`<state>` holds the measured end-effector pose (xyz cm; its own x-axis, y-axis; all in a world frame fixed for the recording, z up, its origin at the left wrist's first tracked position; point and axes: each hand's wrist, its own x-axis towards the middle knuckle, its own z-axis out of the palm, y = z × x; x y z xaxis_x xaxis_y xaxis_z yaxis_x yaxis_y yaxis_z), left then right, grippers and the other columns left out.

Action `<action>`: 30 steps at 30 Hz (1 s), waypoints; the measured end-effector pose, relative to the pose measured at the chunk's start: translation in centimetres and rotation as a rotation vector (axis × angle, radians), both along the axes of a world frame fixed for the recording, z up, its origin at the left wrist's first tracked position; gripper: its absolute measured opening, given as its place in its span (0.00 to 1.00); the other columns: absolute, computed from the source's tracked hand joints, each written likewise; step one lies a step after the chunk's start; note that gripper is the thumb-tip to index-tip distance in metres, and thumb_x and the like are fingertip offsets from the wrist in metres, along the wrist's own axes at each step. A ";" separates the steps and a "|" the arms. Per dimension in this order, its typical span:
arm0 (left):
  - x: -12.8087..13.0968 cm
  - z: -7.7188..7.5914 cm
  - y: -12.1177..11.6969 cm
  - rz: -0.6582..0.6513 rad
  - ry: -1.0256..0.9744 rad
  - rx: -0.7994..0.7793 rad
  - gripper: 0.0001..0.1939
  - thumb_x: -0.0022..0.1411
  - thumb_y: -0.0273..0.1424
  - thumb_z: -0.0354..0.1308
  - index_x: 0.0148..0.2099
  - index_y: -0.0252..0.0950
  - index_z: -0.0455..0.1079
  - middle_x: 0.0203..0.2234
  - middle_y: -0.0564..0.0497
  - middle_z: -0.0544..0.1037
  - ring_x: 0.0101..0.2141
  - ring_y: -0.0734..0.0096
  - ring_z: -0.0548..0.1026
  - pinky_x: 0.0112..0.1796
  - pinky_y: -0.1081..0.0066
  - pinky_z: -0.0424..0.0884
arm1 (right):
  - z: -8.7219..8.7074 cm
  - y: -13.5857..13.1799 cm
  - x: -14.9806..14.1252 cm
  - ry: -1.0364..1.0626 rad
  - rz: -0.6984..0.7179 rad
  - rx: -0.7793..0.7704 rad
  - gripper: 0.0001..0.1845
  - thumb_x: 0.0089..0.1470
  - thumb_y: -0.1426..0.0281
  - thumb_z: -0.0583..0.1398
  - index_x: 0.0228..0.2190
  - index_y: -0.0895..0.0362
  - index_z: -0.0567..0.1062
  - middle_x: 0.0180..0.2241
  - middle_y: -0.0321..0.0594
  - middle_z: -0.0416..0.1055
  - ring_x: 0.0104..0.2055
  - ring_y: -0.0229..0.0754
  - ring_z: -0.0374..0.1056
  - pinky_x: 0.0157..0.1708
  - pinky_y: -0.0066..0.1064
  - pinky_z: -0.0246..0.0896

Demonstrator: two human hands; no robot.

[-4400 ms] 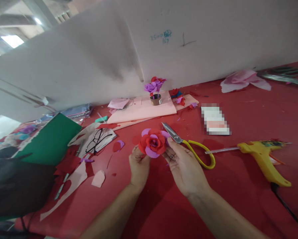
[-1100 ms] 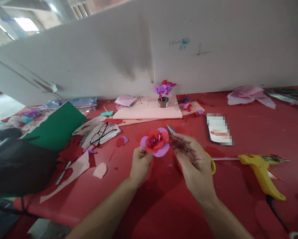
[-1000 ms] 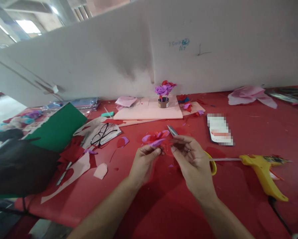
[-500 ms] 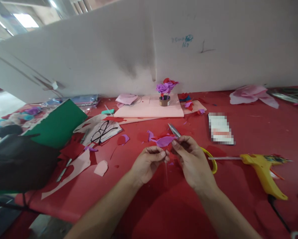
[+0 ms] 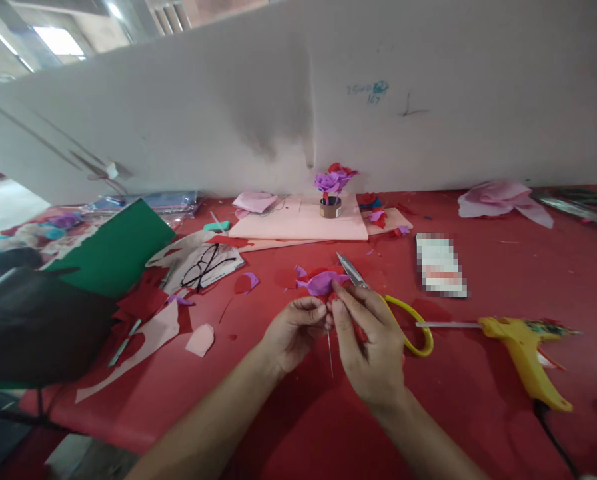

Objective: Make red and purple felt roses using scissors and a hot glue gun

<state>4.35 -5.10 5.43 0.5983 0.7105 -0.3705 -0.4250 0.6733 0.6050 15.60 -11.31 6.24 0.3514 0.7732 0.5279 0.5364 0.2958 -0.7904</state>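
A person held a flower (image 5: 321, 284) up over the middle of the red tabletop (image 5: 288, 440). It showed from the side, with purple petals in front and bits of red near them. The left hand (image 5: 291, 333) had its thumb and finger pressed together on the thin stem (image 5: 330, 353), just below the petals. The stem poked out under the fingers and pointed down toward the near edge. The right hand (image 5: 371, 347) was close beside the left hand, with its thumb and fingertips near each other at the bottom of the flower. I could not tell if they gripped it, because the fingers hid that spot.

Scissors (image 5: 361, 280) with yellow handles lay just past the right hand. A yellow glue gun (image 5: 518, 343) lay toward the right edge, and a clear glue stick (image 5: 448, 325) stuck out of its back, toward the scissors. A flat, blurred white thing (image 5: 441, 265) lay between the glue gun and the far edge.

By the far edge, a little brown pot (image 5: 330, 209) stood on a pink sheet (image 5: 293, 227), with purple and red blooms (image 5: 331, 180) in it. Toward the left edge, black glasses (image 5: 204, 268) lay on white paper (image 5: 226, 268), near a slanted green board (image 5: 116, 253).
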 end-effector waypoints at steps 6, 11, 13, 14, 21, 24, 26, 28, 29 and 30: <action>0.1 -0.4 0.0 0.085 -0.016 0.043 0.08 0.41 0.26 0.71 0.26 0.33 0.75 0.22 0.53 0.78 0.24 0.80 0.73 0.32 0.77 0.68 | 0.3 0.0 0.3 -0.036 -0.086 0.035 0.12 0.56 0.72 0.57 0.41 0.54 0.76 0.37 0.43 0.73 0.40 0.45 0.68 0.42 0.40 0.63; 0.5 -0.3 -0.4 0.177 0.073 0.201 0.06 0.45 0.26 0.69 0.29 0.33 0.78 0.23 0.50 0.79 0.27 0.76 0.74 0.37 0.74 0.68 | 0.8 0.1 0.3 0.200 -0.034 -0.063 0.04 0.55 0.68 0.60 0.34 0.53 0.74 0.33 0.39 0.73 0.35 0.42 0.70 0.38 0.37 0.66; 0.7 -0.1 -0.6 0.179 0.098 0.242 0.06 0.46 0.27 0.69 0.30 0.33 0.79 0.24 0.49 0.80 0.28 0.75 0.75 0.38 0.72 0.69 | 0.5 0.2 0.2 0.265 -0.008 -0.093 0.06 0.53 0.68 0.62 0.35 0.53 0.74 0.35 0.39 0.74 0.37 0.43 0.71 0.40 0.39 0.67; 0.7 0.0 -0.7 0.180 0.107 0.262 0.06 0.47 0.28 0.68 0.31 0.34 0.79 0.24 0.49 0.80 0.28 0.74 0.75 0.39 0.71 0.69 | 0.3 0.2 0.2 0.284 0.000 -0.101 0.07 0.52 0.68 0.63 0.36 0.53 0.74 0.36 0.39 0.74 0.38 0.43 0.71 0.41 0.40 0.67; 0.6 0.9 -1.0 0.189 0.222 0.403 0.07 0.46 0.31 0.68 0.31 0.34 0.80 0.24 0.48 0.80 0.27 0.71 0.75 0.38 0.69 0.70 | 0.5 0.0 0.1 0.173 0.041 -0.021 0.08 0.53 0.73 0.62 0.37 0.52 0.75 0.36 0.38 0.74 0.39 0.42 0.70 0.42 0.38 0.66; 0.6 1.0 -1.1 0.218 0.255 0.440 0.07 0.46 0.32 0.68 0.30 0.35 0.80 0.23 0.49 0.80 0.27 0.72 0.75 0.37 0.70 0.70 | 1.0 -0.2 0.0 0.093 0.056 0.038 0.11 0.52 0.76 0.60 0.37 0.51 0.76 0.36 0.38 0.73 0.39 0.41 0.69 0.43 0.36 0.65; 0.5 0.8 -1.0 0.244 0.306 0.479 0.05 0.47 0.32 0.67 0.28 0.35 0.79 0.22 0.51 0.79 0.27 0.73 0.73 0.36 0.72 0.69 | 0.9 -0.4 0.0 0.154 0.070 0.035 0.10 0.52 0.77 0.59 0.34 0.51 0.75 0.35 0.37 0.73 0.39 0.41 0.69 0.42 0.36 0.64; 0.4 0.5 -0.9 0.285 0.362 0.540 0.04 0.49 0.31 0.66 0.27 0.35 0.79 0.22 0.52 0.78 0.27 0.73 0.72 0.35 0.72 0.68 | 0.7 -0.4 0.2 0.318 0.063 0.004 0.08 0.52 0.76 0.58 0.31 0.52 0.74 0.33 0.37 0.72 0.37 0.41 0.69 0.39 0.34 0.64; 0.3 0.2 -0.8 0.309 0.381 0.577 0.04 0.49 0.31 0.66 0.26 0.35 0.79 0.22 0.52 0.78 0.27 0.73 0.72 0.36 0.72 0.68 | 0.6 -0.3 0.4 0.428 0.052 -0.012 0.07 0.51 0.75 0.58 0.29 0.52 0.73 0.31 0.36 0.72 0.35 0.41 0.69 0.37 0.33 0.64; 0.2 0.0 -0.6 0.334 0.392 0.616 0.04 0.49 0.31 0.66 0.27 0.35 0.78 0.23 0.52 0.78 0.28 0.72 0.71 0.37 0.71 0.68 | 0.5 -0.2 0.6 0.548 0.046 -0.030 0.05 0.51 0.74 0.58 0.29 0.53 0.73 0.30 0.36 0.71 0.34 0.40 0.68 0.35 0.32 0.64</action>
<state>4.57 -5.71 5.43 0.2259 0.9741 0.0074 -0.2242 0.0446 0.9735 16.17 -11.51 6.72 0.5340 0.8062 0.2548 0.0314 0.2823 -0.9588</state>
